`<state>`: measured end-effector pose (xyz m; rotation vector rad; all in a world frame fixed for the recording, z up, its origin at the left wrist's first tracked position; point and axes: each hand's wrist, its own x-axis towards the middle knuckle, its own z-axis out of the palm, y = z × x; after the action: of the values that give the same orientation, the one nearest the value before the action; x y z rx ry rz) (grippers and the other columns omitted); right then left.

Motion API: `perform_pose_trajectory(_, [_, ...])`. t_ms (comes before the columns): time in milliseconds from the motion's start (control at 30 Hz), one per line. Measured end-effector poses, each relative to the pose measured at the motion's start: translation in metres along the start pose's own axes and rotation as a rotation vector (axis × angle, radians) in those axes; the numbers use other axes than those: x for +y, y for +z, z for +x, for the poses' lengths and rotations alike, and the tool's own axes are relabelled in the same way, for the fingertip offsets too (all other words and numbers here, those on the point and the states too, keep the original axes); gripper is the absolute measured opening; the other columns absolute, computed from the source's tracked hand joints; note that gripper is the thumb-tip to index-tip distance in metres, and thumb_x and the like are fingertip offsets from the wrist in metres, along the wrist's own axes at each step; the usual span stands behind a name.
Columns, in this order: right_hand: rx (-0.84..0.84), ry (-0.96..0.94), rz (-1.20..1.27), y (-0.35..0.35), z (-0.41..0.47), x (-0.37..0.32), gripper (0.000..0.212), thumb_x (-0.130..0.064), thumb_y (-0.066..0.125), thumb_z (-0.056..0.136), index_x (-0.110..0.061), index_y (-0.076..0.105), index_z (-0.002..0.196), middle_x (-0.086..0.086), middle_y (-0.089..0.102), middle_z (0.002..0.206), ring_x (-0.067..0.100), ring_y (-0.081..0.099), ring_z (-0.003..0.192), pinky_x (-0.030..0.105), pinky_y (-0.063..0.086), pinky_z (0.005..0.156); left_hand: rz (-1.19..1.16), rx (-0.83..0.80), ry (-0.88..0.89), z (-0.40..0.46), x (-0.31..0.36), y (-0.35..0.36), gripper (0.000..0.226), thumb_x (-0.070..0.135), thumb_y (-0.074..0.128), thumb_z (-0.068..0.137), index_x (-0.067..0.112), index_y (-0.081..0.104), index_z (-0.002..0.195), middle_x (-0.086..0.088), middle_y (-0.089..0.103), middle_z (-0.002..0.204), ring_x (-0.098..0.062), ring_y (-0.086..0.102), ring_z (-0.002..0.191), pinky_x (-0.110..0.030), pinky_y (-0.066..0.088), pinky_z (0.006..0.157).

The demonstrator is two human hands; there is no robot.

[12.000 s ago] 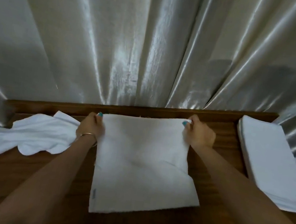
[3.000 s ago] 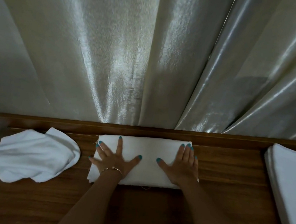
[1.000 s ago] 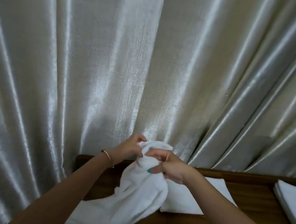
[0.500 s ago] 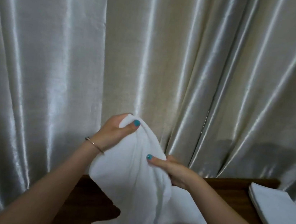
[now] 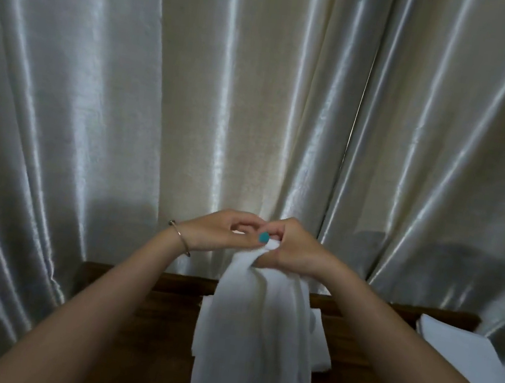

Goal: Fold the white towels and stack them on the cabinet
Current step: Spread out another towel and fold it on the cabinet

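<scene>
Bare forearms, a thin metal bangle (image 5: 180, 237) on the left wrist, and teal-painted nails (image 5: 263, 237).

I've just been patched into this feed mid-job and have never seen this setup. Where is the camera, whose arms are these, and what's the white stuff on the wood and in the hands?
There is no machine here. The single picture comes from a camera worn on a person's head, looking forward and down, so the two bare arms reaching in from the bottom are the wearer's own. The left hand, with a thin bracelet on its wrist, and the right hand meet in the middle and pinch the top of an unfolded white towel, which hangs down in loose folds. Below is the dark wooden cabinet. Behind the hanging towel, a folded towel lies flat on the wood. At the far right sits a stack of folded towels. The shiny backdrop is a curtain.
</scene>
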<state>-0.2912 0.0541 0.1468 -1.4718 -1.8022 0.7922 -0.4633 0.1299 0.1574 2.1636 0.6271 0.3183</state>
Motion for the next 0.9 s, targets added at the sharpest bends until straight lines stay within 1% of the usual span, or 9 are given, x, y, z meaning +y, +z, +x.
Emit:
perform_pose_trajectory(100, [0.068,0.057,0.021,-0.014,-0.007,0.007,0.037,-0.012,0.085,0.061,-0.024,0.064,0.088,-0.009,0.065,0.073,-0.001,0.059,0.062,0.018,0.044,0.06,0.004,-0.006,-0.016,0.006,0.0,0.008,0.043,0.059,0.068,0.071,0.026,0.071,0.097,-0.01,0.072,0.097,-0.017,0.064,0.086,-0.036,0.05,0.08])
perform_pose_trajectory(200, [0.093,0.067,0.007,-0.028,-0.013,0.017,0.038,-0.014,0.088,0.059,-0.023,0.062,0.085,-0.005,0.065,0.074,0.006,0.058,0.066,0.021,0.045,0.062,0.067,0.009,0.077,0.009,0.0,0.01,0.043,0.056,0.068,0.069,0.014,0.07,0.079,-0.007,0.062,0.073,-0.012,0.053,0.067,-0.03,0.04,0.064])
perform_pose_trajectory(300, [0.104,0.051,0.079,-0.036,-0.016,0.024,0.03,-0.006,0.084,0.065,-0.019,0.067,0.086,0.01,0.072,0.085,0.013,0.063,0.074,0.03,0.05,0.07,0.051,0.144,0.142,0.011,0.006,0.005,0.045,0.052,0.066,0.069,0.008,0.069,0.078,-0.012,0.063,0.073,-0.013,0.056,0.065,-0.03,0.043,0.062])
perform_pose_trajectory(433, [0.095,0.086,0.052,-0.029,-0.019,0.041,0.024,-0.002,0.079,0.072,-0.022,0.067,0.079,-0.009,0.069,0.069,0.002,0.061,0.062,0.02,0.049,0.062,0.055,0.325,0.22,0.009,0.012,-0.006,0.041,0.047,0.066,0.072,0.007,0.07,0.076,-0.001,0.066,0.071,-0.005,0.059,0.065,-0.021,0.046,0.06])
perform_pose_trajectory(533, [0.114,0.142,-0.039,-0.016,-0.017,0.057,0.021,-0.002,0.073,0.073,-0.021,0.069,0.08,-0.002,0.07,0.078,0.009,0.063,0.071,0.031,0.052,0.067,0.075,0.425,0.258,0.005,0.011,-0.014,0.036,0.049,0.063,0.073,0.014,0.072,0.077,0.003,0.069,0.074,-0.003,0.06,0.069,-0.016,0.046,0.064])
perform_pose_trajectory(600, [0.145,0.182,-0.1,-0.008,-0.016,0.067,0.021,-0.003,0.063,0.069,-0.02,0.068,0.08,0.004,0.072,0.085,0.015,0.066,0.077,0.039,0.055,0.072,0.07,0.543,0.277,0.003,0.011,-0.02,0.028,0.04,0.067,0.079,0.012,0.071,0.078,0.0,0.068,0.075,-0.003,0.058,0.069,-0.015,0.044,0.064])
perform_pose_trajectory(667, [0.225,0.24,-0.155,0.001,-0.017,0.072,0.028,-0.011,0.054,0.063,-0.029,0.067,0.081,-0.003,0.072,0.085,0.016,0.068,0.081,0.04,0.057,0.072,0.007,0.671,0.282,0.0,0.012,-0.028,0.019,0.024,0.068,0.084,0.006,0.07,0.079,-0.005,0.065,0.076,-0.003,0.054,0.068,-0.015,0.042,0.063])
perform_pose_trajectory(767, [0.352,0.337,-0.237,0.002,-0.021,0.084,0.035,-0.014,0.051,0.061,-0.046,0.061,0.072,-0.009,0.068,0.076,0.014,0.065,0.077,0.034,0.052,0.067,-0.098,0.84,0.267,-0.003,0.009,-0.046,0.017,0.02,0.068,0.085,0.019,0.065,0.068,0.016,0.06,0.063,0.006,0.049,0.058,-0.011,0.039,0.059])
perform_pose_trajectory(900, [0.426,0.419,-0.238,-0.007,-0.028,0.101,0.007,-0.018,0.057,0.065,-0.011,0.06,0.066,0.005,0.059,0.062,0.024,0.058,0.064,0.033,0.048,0.059,-0.087,0.931,0.233,-0.012,-0.004,-0.07,0.017,0.025,0.068,0.084,0.023,0.061,0.068,0.01,0.056,0.068,0.007,0.048,0.058,-0.009,0.039,0.058])
